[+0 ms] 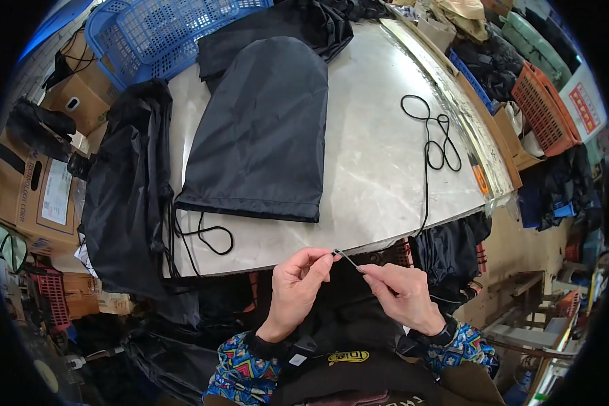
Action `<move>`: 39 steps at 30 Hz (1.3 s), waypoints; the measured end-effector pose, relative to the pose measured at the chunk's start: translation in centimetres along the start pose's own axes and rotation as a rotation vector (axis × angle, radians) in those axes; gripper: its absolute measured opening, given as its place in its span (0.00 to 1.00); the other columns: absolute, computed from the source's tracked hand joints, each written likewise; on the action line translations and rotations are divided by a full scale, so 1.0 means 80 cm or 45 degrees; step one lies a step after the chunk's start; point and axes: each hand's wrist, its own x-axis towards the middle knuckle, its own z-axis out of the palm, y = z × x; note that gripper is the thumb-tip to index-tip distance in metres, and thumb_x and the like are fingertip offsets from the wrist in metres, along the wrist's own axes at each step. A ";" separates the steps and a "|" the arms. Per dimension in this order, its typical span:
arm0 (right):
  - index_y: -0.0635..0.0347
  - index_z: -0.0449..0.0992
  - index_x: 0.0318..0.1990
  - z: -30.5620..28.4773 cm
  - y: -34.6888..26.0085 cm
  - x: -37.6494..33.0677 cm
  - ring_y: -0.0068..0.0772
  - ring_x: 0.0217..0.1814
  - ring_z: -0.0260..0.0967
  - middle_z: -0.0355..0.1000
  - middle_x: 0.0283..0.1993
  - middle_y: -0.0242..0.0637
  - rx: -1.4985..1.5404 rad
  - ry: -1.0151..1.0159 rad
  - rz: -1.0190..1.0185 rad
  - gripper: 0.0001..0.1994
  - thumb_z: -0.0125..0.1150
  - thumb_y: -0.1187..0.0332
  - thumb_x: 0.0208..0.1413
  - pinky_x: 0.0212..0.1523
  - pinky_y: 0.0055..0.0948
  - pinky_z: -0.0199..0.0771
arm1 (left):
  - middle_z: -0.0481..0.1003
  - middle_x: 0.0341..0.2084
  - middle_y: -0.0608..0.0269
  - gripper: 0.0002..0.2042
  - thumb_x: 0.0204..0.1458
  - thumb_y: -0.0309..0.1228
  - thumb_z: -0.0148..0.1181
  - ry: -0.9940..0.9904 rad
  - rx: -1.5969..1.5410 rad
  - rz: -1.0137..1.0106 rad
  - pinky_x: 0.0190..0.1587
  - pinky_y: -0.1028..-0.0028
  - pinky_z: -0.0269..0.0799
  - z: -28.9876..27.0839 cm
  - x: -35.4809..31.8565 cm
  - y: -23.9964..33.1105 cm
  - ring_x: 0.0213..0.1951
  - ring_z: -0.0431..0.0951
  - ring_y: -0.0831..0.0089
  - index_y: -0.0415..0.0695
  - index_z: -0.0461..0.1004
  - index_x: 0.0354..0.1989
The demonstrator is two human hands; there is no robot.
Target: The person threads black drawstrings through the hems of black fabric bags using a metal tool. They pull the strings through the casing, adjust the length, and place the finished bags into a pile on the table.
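Note:
My left hand (298, 287) and my right hand (402, 294) are held together just below the table's front edge. Between their fingertips they pinch a thin metal threading tool (347, 260) and the dark end of a cord. A black drawstring bag (260, 132) lies flat on the pale metal table (372, 162), its open hem toward me. A black cord (206, 237) loops out of that hem at its left corner. A second loose black cord (432, 139) lies coiled on the right side of the table and trails down over the front edge.
A heap of black bags (125, 196) hangs over the table's left edge. A blue plastic basket (159, 34) stands at the back left, cardboard boxes (37, 186) to the left. An orange crate (545, 108) and piled fabric sit to the right.

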 end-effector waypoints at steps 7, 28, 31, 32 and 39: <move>0.65 0.74 0.46 0.003 0.004 -0.002 0.33 0.18 0.64 0.64 0.20 0.37 -0.159 -0.036 -0.144 0.14 0.60 0.79 0.49 0.19 0.28 0.64 | 0.72 0.21 0.68 0.08 0.59 0.26 0.52 0.056 0.084 0.060 0.18 0.87 0.51 0.004 -0.005 -0.003 0.16 0.58 0.90 0.34 0.74 0.41; 0.64 0.75 0.44 -0.006 -0.005 -0.003 0.36 0.18 0.66 0.65 0.21 0.37 -0.263 -0.124 -0.145 0.13 0.60 0.78 0.48 0.19 0.31 0.65 | 0.78 0.33 0.58 0.16 0.59 0.27 0.53 -0.072 0.102 0.085 0.17 0.87 0.56 0.005 -0.012 0.000 0.18 0.68 0.84 0.35 0.66 0.54; 0.65 0.75 0.44 -0.009 -0.010 -0.002 0.36 0.19 0.66 0.65 0.21 0.38 -0.214 -0.096 -0.111 0.13 0.60 0.79 0.49 0.19 0.31 0.65 | 0.78 0.36 0.56 0.16 0.58 0.26 0.53 -0.101 0.131 0.088 0.17 0.87 0.57 0.000 -0.012 -0.004 0.20 0.71 0.83 0.34 0.65 0.54; 0.65 0.75 0.44 -0.010 -0.009 -0.003 0.37 0.19 0.66 0.65 0.21 0.38 -0.214 -0.085 -0.105 0.13 0.60 0.79 0.49 0.19 0.31 0.65 | 0.78 0.37 0.55 0.15 0.58 0.26 0.53 -0.101 0.143 0.082 0.17 0.87 0.58 -0.002 -0.011 -0.003 0.21 0.72 0.83 0.34 0.65 0.53; 0.65 0.75 0.43 -0.013 -0.010 -0.001 0.37 0.18 0.66 0.64 0.20 0.39 -0.187 -0.151 -0.097 0.12 0.60 0.79 0.49 0.19 0.31 0.64 | 0.78 0.40 0.53 0.13 0.57 0.25 0.55 -0.085 0.222 0.078 0.18 0.88 0.60 -0.003 -0.011 0.000 0.23 0.74 0.82 0.33 0.67 0.48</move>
